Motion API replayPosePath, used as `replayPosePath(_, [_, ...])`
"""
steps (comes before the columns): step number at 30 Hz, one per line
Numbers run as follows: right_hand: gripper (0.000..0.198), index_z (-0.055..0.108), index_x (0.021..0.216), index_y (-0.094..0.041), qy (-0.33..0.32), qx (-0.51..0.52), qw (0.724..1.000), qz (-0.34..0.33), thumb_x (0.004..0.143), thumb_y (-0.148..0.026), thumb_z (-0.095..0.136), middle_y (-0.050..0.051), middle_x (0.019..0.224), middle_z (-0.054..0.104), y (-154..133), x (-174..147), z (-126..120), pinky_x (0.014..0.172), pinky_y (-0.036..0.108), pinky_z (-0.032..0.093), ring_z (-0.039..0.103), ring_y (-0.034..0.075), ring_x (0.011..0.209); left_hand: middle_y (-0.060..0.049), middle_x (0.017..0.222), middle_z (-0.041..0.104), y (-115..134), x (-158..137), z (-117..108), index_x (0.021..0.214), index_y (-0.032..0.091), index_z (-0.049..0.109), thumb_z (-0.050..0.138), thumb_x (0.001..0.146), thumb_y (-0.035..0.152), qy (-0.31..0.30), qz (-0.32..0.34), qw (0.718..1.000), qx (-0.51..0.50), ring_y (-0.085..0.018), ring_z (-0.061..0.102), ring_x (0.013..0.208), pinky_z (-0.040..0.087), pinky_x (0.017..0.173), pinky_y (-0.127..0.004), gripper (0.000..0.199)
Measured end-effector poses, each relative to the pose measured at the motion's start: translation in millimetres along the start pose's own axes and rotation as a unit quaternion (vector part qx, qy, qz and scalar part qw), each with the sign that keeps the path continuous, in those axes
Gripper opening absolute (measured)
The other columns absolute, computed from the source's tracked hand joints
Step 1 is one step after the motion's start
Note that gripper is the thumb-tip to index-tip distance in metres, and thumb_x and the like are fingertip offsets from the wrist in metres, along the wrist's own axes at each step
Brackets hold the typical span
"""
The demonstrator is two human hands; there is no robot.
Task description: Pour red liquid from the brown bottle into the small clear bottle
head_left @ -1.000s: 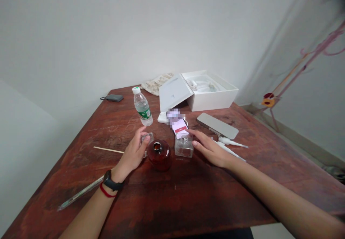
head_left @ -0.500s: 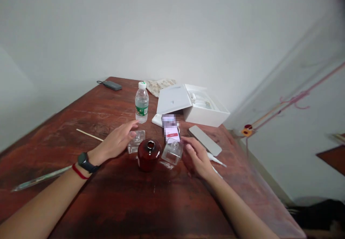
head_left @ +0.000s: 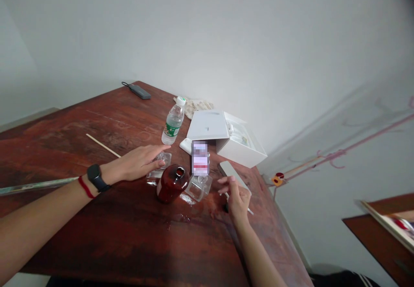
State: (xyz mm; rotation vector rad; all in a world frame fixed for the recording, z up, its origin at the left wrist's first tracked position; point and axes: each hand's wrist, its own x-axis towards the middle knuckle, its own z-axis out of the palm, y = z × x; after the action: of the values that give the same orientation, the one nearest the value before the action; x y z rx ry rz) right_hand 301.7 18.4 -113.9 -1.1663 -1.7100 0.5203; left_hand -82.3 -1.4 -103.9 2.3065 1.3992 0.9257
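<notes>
My left hand (head_left: 142, 162) is open, fingers stretched to the right over a clear square glass bottle (head_left: 164, 161). To its right stands a dark red-brown glass bottle (head_left: 173, 183) with an open mouth, touched by neither hand. A second clear glass bottle (head_left: 199, 187) is on the right of the brown one. My right hand (head_left: 237, 194) is raised to the right of these bottles, fingers loosely bent and apart. A thin white stick-like piece (head_left: 250, 211) shows beside and partly behind it; I see no grip on it.
Behind the bottles are a water bottle (head_left: 174, 123), a phone (head_left: 199, 159) and an open white box (head_left: 241, 149). A pale flat slab (head_left: 237, 177) lies by my right hand. A wooden stick (head_left: 102, 145) lies left; wet spots (head_left: 184, 219) mark the table.
My right hand has lifted away from the right clear bottle, its fingers more bent. My left hand stays by the left clear bottle. The view has tilted and shifted.
</notes>
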Motion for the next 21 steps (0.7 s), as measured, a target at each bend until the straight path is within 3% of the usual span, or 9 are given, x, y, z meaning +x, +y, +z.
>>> replayPosePath(4, [0.065,0.078,0.061,-0.028,-0.004,0.013,1.000,-0.005,0.108,-0.056,0.044,0.011,0.090,0.082,-2.5,0.7,0.0,0.080,0.046,0.062,0.078,0.029,0.089,-0.016,0.158,0.063,3.2,0.1,-0.8,0.157,0.021,0.055,0.037,0.106,0.080,-0.005,-0.005,1.000,0.002,-0.035,0.063,0.143,0.044,0.123,-0.046,0.081])
replayPosePath(11, [0.053,0.078,0.057,-0.028,-0.013,0.027,1.000,-0.003,0.101,-0.039,0.050,0.010,0.090,0.081,-6.6,0.7,-0.5,0.078,0.043,0.061,0.076,0.028,0.086,-0.015,0.154,0.067,3.6,1.4,-1.0,0.153,0.023,0.059,0.052,0.104,0.072,0.000,-0.004,1.000,-0.013,-0.035,0.066,0.141,0.049,0.120,-0.047,0.069])
replayPosePath(21, [0.062,0.074,0.054,-0.026,-0.020,0.025,0.999,-0.012,0.106,-0.048,0.049,0.008,0.068,0.073,-9.6,0.8,3.0,0.067,0.038,0.056,0.069,0.024,0.068,-0.015,0.151,0.069,8.4,2.4,-8.6,0.152,0.026,0.060,0.070,0.094,0.066,-0.005,-0.004,1.000,0.017,-0.038,0.071,0.132,0.054,0.115,-0.049,0.071])
